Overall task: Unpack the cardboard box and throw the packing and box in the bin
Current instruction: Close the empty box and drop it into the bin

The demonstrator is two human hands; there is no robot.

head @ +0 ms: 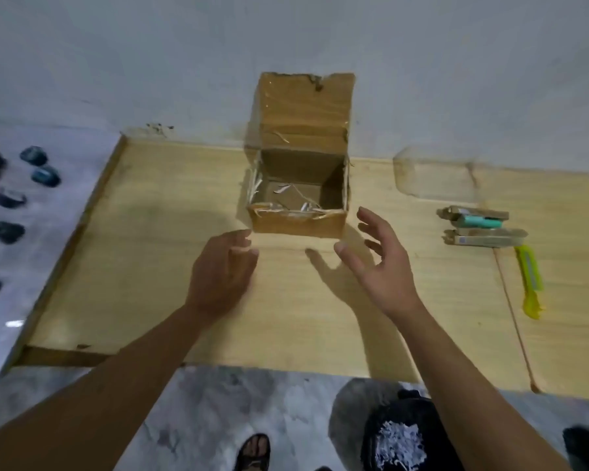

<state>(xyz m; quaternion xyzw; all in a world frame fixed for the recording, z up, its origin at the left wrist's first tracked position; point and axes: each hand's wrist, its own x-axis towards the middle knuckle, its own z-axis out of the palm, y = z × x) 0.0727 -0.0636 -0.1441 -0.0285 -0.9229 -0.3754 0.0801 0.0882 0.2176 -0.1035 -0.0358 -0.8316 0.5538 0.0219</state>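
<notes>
Box (298,223) cardboard, square (lid up) | hands (222,266) (381,263) spread, apart

dark objects (0,198): blurred, unidentifiable | bin (398,436): cut off by bottom edge

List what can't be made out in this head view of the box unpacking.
- cardboard box: the floor just behind its near wall is hidden by that wall; the few paper shreds are too blurred to count.
- bin: cut off by the bottom edge and crossed by the right arm.
- packets right of the box: print too small to read.
</notes>
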